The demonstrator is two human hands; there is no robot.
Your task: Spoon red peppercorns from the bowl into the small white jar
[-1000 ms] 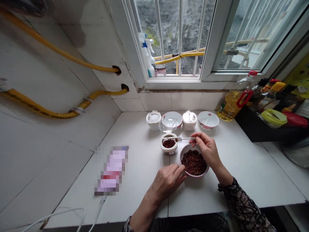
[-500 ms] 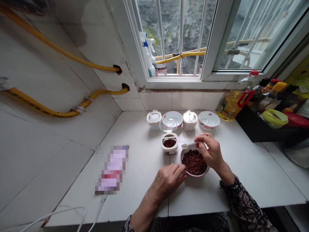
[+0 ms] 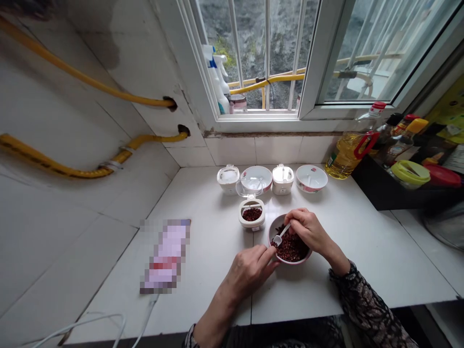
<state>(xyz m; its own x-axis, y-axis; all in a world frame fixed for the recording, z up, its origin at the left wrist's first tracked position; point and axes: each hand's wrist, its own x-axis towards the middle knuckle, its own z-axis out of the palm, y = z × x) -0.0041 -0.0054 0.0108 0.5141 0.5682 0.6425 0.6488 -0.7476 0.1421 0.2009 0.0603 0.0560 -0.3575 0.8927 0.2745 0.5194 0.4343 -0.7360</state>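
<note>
A bowl (image 3: 302, 258) with a pinkish rim holds many small dark red dried pieces (image 3: 293, 247). My left hand (image 3: 250, 270) grips the bowl's left rim. In my right hand (image 3: 308, 229), over the bowl's right side, is a small white spoon (image 3: 284, 233); its scoop is tilted down at the dried pieces near my left fingertips. Just left of and behind the bowl stands a white container (image 3: 252, 223) with its clear lid raised and similar dark red pieces inside.
Along the wall stand a white container of white contents (image 3: 228, 181), a floral bowl (image 3: 266, 180), another white container (image 3: 282, 181) and a second floral bowl (image 3: 311, 180). An oil bottle (image 3: 342, 157) and black rack (image 3: 377, 191) are at right; a blurred pinkish object (image 3: 168, 251) lies left.
My right hand has lowered, bringing the spoon from above the bowl's back rim down into the bowl at its left side. My left hand still holds the rim. The whole view has shifted slightly.
</note>
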